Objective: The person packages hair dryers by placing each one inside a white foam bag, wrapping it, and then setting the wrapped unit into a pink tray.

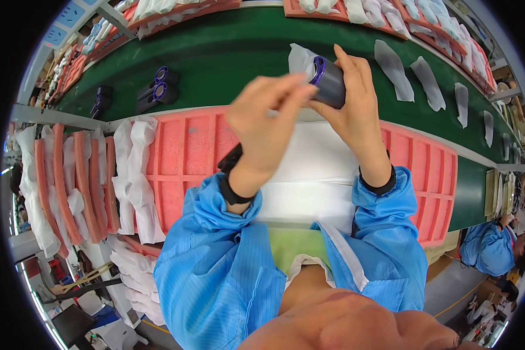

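Observation:
My right hand (359, 99) is wrapped round a dark grey cylindrical housing (331, 87) with a purple ring at its left end, held tilted above the far side of the work area. Translucent white wrapping (300, 58) sticks out beyond that ringed end. At the same end, the fingers of my left hand (262, 111) are drawn together, slightly blurred; what they pinch, if anything, is hidden. White sheets (309, 175) lie below my hands, over the pink foam tray (186, 146).
Similar grey parts with purple rings (158, 90) rest on the green conveyor belt (216, 46) at left. Several translucent sleeves (394, 71) lie along it at right. White-wrapped items (140, 175) and upright pink foam trays (81, 181) stand left. Another person in blue (487, 248) sits far right.

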Demonstrator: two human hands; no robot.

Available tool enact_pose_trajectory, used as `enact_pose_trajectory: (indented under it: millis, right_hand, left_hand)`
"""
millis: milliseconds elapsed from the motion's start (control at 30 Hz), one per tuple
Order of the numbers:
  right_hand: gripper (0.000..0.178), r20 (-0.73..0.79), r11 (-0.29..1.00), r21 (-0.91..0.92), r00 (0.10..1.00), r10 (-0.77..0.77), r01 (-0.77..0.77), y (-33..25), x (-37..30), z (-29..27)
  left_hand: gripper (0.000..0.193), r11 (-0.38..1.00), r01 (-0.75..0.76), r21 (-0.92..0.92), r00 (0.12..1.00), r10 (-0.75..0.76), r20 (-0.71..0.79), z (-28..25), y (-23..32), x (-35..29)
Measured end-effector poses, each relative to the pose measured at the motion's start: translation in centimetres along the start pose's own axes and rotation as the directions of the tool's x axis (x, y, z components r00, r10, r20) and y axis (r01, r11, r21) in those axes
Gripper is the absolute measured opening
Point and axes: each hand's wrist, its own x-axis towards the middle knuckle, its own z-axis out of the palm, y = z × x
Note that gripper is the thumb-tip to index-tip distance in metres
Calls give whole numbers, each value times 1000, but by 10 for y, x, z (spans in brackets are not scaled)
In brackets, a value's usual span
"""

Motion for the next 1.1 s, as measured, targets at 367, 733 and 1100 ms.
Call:
enact_pose_trajectory:
  millis: [367,733,1100]
  right_hand:
    - [82,176,995,-101,984,39,-22,-18,-3,-7]
    - [74,175,1000,14,984,-21,19,-13,-3,-11]
    - [75,5,930,262,964,264,-256,2,-6,0]
  left_hand:
    - [17,992,-121,-25,992,122,31,5,6,-11]
    - [22,990,-140,16,986,138,92,6,11,-19]
    - [49,962,-186,198,934,110,341,13,16,-5]
